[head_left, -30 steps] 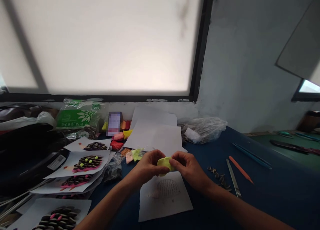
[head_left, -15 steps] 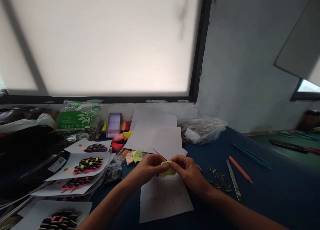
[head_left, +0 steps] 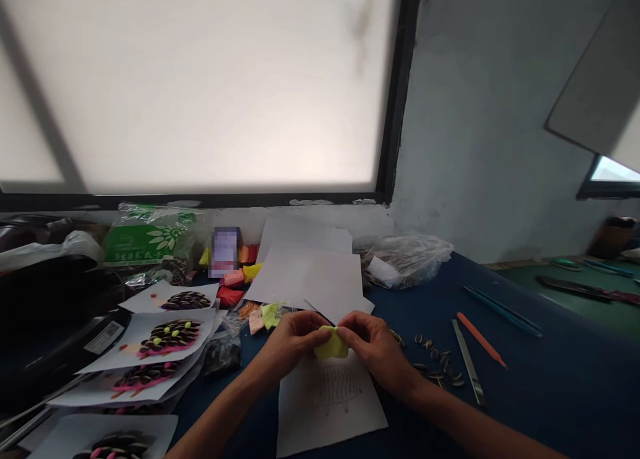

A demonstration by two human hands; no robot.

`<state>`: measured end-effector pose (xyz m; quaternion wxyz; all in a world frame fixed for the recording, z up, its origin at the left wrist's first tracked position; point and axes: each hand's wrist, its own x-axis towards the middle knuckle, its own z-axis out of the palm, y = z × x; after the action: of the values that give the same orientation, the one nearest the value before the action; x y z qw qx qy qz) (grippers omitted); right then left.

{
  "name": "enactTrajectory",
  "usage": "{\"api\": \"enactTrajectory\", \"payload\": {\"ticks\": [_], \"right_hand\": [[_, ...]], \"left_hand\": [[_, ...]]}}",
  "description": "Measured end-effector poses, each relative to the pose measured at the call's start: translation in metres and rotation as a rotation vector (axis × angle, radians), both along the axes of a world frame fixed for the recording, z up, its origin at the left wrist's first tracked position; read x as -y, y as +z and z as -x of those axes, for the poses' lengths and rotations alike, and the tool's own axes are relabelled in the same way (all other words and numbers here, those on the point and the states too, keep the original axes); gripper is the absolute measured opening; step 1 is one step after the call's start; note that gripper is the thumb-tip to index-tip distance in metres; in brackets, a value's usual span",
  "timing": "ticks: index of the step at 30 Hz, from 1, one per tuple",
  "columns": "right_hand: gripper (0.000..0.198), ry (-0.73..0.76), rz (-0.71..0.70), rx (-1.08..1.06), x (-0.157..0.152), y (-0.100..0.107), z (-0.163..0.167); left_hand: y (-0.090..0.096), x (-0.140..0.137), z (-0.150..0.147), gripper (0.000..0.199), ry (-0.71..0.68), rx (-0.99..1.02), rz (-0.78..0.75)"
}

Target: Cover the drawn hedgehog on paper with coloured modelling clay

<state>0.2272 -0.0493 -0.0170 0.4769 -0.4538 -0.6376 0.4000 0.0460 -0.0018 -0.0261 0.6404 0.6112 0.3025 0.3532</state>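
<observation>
Between both hands is a flattened piece of yellow-green modelling clay [head_left: 332,345]. My left hand [head_left: 301,337] pinches its left edge with thumb and fingers. At its upper right edge, my right hand [head_left: 367,339] grips it the same way. Below the hands lies a white sheet [head_left: 325,416] with a pencil drawing of a rounded, striped body on short legs; its top is hidden by the hands and clay. Right of my right hand are several loose striped sunflower seeds [head_left: 440,362].
Finished seed-and-clay hedgehog pictures [head_left: 165,339] are stacked at left. Blank paper [head_left: 310,272] and clay packets [head_left: 233,296] lie behind. A metal blade tool [head_left: 469,362], an orange tool [head_left: 481,340] and blue tweezers [head_left: 503,311] lie at right, a plastic bag [head_left: 410,259] behind them.
The clay has been turned and pulled so that more of its flat face shows. Both hands keep hold of it in nearly the same place, and the view has shifted slightly.
</observation>
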Motion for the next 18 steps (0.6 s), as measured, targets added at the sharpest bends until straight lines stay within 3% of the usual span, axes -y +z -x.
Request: {"api": "enactTrajectory", "payload": {"ticks": [10,18], "right_hand": [[0.021,-0.024,-0.014,0.090,0.0041,0.0044,0.0022],[0.020,0.005,-0.035,0.123,0.0061,0.0063,0.0038]], "left_hand": [[0.0082,0.0005,0.0026,0.037,-0.039,-0.064,-0.001],[0.0035,-0.0007,0.0002,0.034,0.049,-0.012,0.001]]}}
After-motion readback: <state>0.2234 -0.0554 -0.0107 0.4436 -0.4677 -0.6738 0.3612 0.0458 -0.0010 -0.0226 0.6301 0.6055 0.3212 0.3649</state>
